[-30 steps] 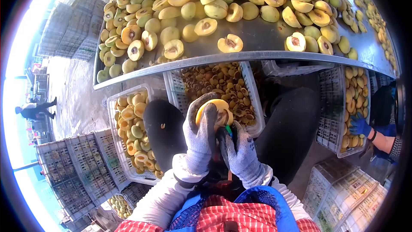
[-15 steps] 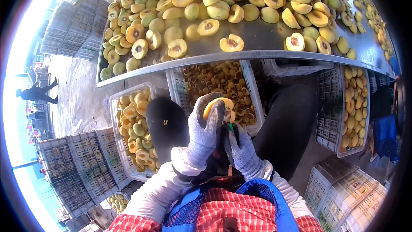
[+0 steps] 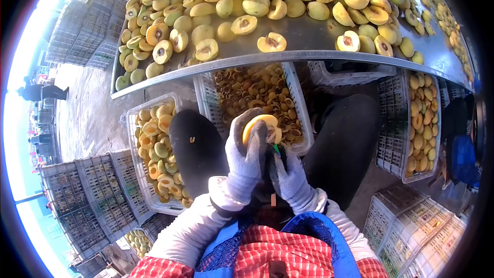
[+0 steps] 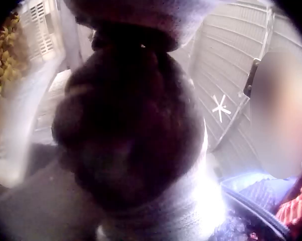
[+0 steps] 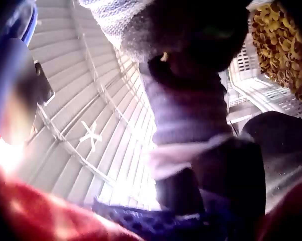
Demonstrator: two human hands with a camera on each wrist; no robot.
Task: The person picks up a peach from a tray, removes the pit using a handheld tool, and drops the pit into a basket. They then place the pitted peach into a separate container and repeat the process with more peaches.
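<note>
In the head view my gloved left hand [image 3: 244,154] holds a cut yellow stone fruit [image 3: 263,126] between fingers and thumb, its cut face turned to the right. Against its lower right side my gloved right hand [image 3: 291,177] grips a small tool with a green part [image 3: 277,149]; the rest of that tool is hidden by fingers and fruit. Both hands are close together over my lap. Dark shadowed glove fills the middle of the left wrist view, and the fruit does not show there.
Halved fruits are heaped on a metal table [image 3: 309,55] ahead. Under it stands a crate of small brown-yellow pieces [image 3: 257,92]. Fruit-filled crates flank my knees at left [image 3: 135,159] and right [image 3: 393,128]. Stacked crates [image 3: 87,195] rise at far left.
Since a second ago the fruit has turned in my left hand and the right hand has moved slightly at its lower side. A neighbour's blue-gloved hand has left the right crate.
</note>
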